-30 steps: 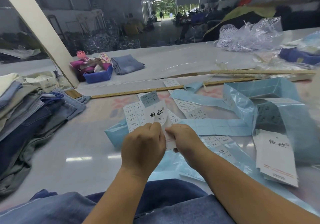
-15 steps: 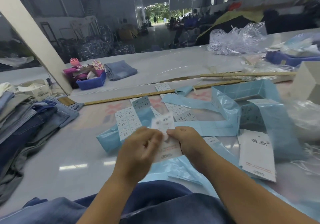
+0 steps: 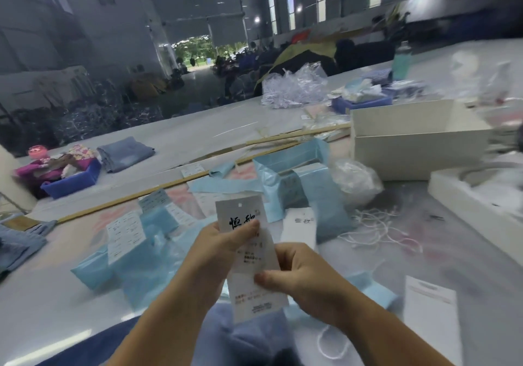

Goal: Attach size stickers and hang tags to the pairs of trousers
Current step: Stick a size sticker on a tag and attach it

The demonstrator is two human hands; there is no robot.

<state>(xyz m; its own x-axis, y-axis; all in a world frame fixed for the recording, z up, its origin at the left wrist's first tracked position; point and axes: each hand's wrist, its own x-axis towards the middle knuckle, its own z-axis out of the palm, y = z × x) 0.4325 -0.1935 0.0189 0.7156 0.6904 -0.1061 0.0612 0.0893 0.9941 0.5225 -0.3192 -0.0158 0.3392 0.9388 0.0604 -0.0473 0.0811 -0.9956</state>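
A white hang tag [image 3: 249,255] with black characters stands upright between my hands above the table's near edge. My left hand [image 3: 218,249] grips its upper left side with fingers curled over the front. My right hand [image 3: 300,275] pinches its lower right side with the thumb on the face. Blue denim trousers [image 3: 243,340] lie under my forearms at the bottom. Sheets of size stickers [image 3: 124,232] on light blue backing paper [image 3: 147,263] spread left of my hands. More hang tags [image 3: 430,312] lie at the right.
White strings [image 3: 379,230] lie loose at the right, beside open white cardboard boxes [image 3: 418,150]. A blue bin [image 3: 73,179] and folded jeans [image 3: 124,153] sit at the far left. Crumpled clear plastic [image 3: 294,85] lies at the back. A wooden ruler [image 3: 169,187] crosses the table.
The view has swung to the right, bringing the boxes and strings in. The tag now stands taller between my hands, with my left hand higher on it and my right hand lower.
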